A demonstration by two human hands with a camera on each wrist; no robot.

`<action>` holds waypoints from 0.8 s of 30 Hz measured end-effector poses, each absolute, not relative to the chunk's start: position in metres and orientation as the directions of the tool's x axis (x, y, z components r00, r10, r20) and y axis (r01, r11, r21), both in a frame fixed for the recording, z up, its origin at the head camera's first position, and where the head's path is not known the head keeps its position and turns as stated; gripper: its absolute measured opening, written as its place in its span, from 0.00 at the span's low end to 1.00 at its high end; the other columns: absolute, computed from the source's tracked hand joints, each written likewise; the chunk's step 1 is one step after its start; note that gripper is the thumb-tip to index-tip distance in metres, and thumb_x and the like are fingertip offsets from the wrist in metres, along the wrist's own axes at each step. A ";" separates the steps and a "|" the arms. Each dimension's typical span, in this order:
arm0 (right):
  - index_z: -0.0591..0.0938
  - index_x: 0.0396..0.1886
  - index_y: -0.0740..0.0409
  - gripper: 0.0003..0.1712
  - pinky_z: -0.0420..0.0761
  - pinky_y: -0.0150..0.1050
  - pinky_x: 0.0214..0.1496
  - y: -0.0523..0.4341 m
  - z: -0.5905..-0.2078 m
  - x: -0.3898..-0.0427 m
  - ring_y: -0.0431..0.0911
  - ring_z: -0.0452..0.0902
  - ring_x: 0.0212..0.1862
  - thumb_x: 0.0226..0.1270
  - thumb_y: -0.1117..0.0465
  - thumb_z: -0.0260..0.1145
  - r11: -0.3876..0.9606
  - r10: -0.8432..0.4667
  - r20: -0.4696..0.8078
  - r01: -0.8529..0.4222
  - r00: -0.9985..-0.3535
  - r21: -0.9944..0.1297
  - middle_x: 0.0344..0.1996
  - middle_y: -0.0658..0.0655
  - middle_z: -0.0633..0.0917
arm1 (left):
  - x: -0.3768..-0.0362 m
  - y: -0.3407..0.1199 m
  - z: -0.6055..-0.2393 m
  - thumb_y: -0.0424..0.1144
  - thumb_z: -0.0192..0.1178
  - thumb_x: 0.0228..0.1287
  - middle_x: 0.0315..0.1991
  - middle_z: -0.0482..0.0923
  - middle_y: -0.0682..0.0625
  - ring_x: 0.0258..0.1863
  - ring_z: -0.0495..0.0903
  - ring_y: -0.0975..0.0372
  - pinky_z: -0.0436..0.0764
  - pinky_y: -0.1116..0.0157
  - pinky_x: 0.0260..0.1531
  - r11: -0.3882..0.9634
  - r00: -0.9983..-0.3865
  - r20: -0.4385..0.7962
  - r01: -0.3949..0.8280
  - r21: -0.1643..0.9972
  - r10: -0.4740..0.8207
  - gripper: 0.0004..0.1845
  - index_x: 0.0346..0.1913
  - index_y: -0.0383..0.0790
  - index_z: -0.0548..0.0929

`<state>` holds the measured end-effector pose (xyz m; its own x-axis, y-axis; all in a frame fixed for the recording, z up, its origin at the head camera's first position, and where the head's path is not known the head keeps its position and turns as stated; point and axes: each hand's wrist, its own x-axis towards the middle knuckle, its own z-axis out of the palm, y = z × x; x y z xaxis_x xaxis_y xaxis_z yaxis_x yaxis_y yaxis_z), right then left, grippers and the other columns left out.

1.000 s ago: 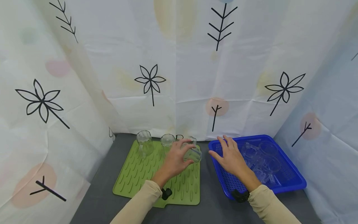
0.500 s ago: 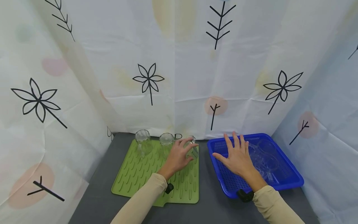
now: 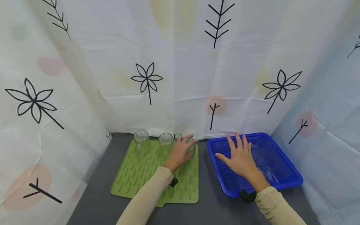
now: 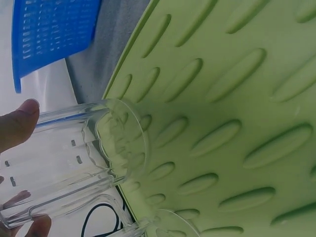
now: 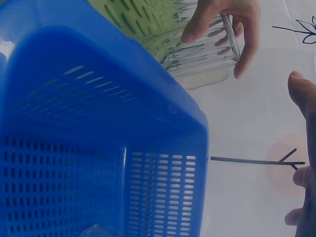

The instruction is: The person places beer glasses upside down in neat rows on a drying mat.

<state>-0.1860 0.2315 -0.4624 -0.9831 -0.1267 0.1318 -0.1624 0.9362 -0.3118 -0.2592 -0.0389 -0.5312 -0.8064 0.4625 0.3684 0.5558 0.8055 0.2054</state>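
At the far right corner of the green mat point(image 3: 135, 175), the left hand point(image 3: 180, 152) curls its fingers round a clear ribbed glass point(image 4: 74, 158), likely light, stiff, slick and breakable, best gripped round its sides, while the right hand point(image 3: 239, 156) hovers spread and empty over the blue basket point(image 3: 292, 181).

We see a clear ribbed glass mug point(image 4: 74, 158), handle visible, gripped in the left hand point(image 3: 180, 151) at the far right corner of the green drying mat point(image 3: 140, 175).
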 end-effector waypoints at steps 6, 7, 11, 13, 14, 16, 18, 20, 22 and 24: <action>0.52 0.84 0.53 0.59 0.40 0.78 0.75 0.236 -0.466 -0.186 0.75 0.32 0.81 0.66 0.26 0.60 0.938 -0.126 0.138 -0.163 -0.982 -0.307 0.83 0.70 0.43 | -0.267 -0.036 -0.531 0.47 0.78 0.55 0.75 0.68 0.49 0.62 0.75 0.42 0.82 0.46 0.56 0.825 -0.828 0.352 0.525 0.210 0.437 0.40 0.72 0.58 0.74; 0.52 0.84 0.53 0.59 0.40 0.79 0.75 0.237 -0.466 -0.186 0.75 0.32 0.81 0.65 0.26 0.60 0.938 -0.124 0.137 -0.161 -0.983 -0.306 0.83 0.69 0.43 | -0.267 -0.035 -0.531 0.48 0.78 0.55 0.76 0.68 0.49 0.63 0.75 0.42 0.82 0.46 0.56 0.827 -0.830 0.346 0.522 0.208 0.437 0.40 0.72 0.58 0.74; 0.52 0.84 0.52 0.59 0.41 0.79 0.75 0.239 -0.467 -0.185 0.75 0.32 0.81 0.65 0.26 0.60 0.940 -0.119 0.135 -0.155 -0.984 -0.303 0.82 0.70 0.44 | -0.270 -0.034 -0.533 0.50 0.77 0.56 0.76 0.67 0.49 0.65 0.76 0.42 0.82 0.46 0.58 0.831 -0.827 0.341 0.525 0.183 0.447 0.41 0.73 0.58 0.73; 0.53 0.84 0.52 0.58 0.42 0.79 0.75 0.239 -0.467 -0.184 0.75 0.33 0.81 0.65 0.26 0.61 0.941 -0.120 0.139 -0.158 -0.983 -0.300 0.82 0.70 0.44 | -0.271 -0.033 -0.534 0.51 0.77 0.56 0.77 0.66 0.49 0.66 0.75 0.43 0.80 0.46 0.61 0.833 -0.825 0.335 0.527 0.167 0.455 0.41 0.73 0.57 0.73; 0.53 0.84 0.53 0.58 0.42 0.79 0.74 0.239 -0.467 -0.183 0.76 0.33 0.80 0.66 0.26 0.61 0.939 -0.122 0.143 -0.161 -0.982 -0.303 0.82 0.71 0.45 | -0.271 -0.033 -0.535 0.51 0.77 0.56 0.78 0.65 0.49 0.67 0.75 0.43 0.80 0.47 0.63 0.835 -0.825 0.330 0.527 0.157 0.458 0.41 0.74 0.58 0.73; 0.55 0.83 0.54 0.58 0.42 0.80 0.74 0.239 -0.468 -0.182 0.76 0.34 0.80 0.65 0.27 0.62 0.937 -0.124 0.151 -0.165 -0.981 -0.307 0.82 0.71 0.45 | -0.273 -0.031 -0.535 0.50 0.77 0.56 0.79 0.63 0.50 0.69 0.74 0.43 0.77 0.46 0.66 0.837 -0.828 0.318 0.525 0.153 0.461 0.41 0.74 0.58 0.72; 0.56 0.83 0.55 0.57 0.42 0.80 0.74 0.240 -0.468 -0.181 0.77 0.35 0.80 0.65 0.28 0.63 0.935 -0.125 0.158 -0.169 -0.980 -0.313 0.82 0.71 0.45 | -0.274 -0.030 -0.535 0.49 0.77 0.56 0.79 0.62 0.50 0.71 0.72 0.43 0.77 0.46 0.67 0.841 -0.832 0.307 0.521 0.145 0.463 0.41 0.73 0.57 0.73; 0.56 0.83 0.55 0.57 0.42 0.80 0.74 0.240 -0.469 -0.180 0.77 0.34 0.80 0.65 0.28 0.63 0.933 -0.125 0.155 -0.170 -0.980 -0.319 0.82 0.71 0.45 | -0.274 -0.028 -0.535 0.49 0.77 0.56 0.80 0.61 0.50 0.72 0.70 0.42 0.76 0.45 0.67 0.845 -0.837 0.292 0.516 0.140 0.462 0.40 0.73 0.57 0.73; 0.56 0.83 0.55 0.57 0.41 0.80 0.74 0.241 -0.469 -0.179 0.76 0.34 0.80 0.66 0.28 0.63 0.932 -0.125 0.147 -0.167 -0.981 -0.321 0.82 0.71 0.44 | -0.275 -0.026 -0.534 0.49 0.77 0.56 0.80 0.61 0.50 0.74 0.68 0.41 0.76 0.44 0.67 0.853 -0.842 0.280 0.508 0.122 0.461 0.39 0.72 0.58 0.74; 0.56 0.83 0.55 0.57 0.41 0.80 0.74 0.242 -0.469 -0.179 0.76 0.33 0.80 0.66 0.28 0.63 0.932 -0.125 0.140 -0.164 -0.982 -0.323 0.82 0.71 0.44 | -0.274 -0.025 -0.533 0.51 0.76 0.56 0.80 0.61 0.51 0.76 0.65 0.41 0.75 0.44 0.69 0.862 -0.846 0.265 0.499 0.090 0.462 0.40 0.72 0.59 0.73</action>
<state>-0.1791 0.2419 -0.4694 -0.9823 -0.1247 0.1396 -0.1643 0.9319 -0.3235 -0.2744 -0.0245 -0.5330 -0.8462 0.4622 0.2650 0.4990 0.8619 0.0902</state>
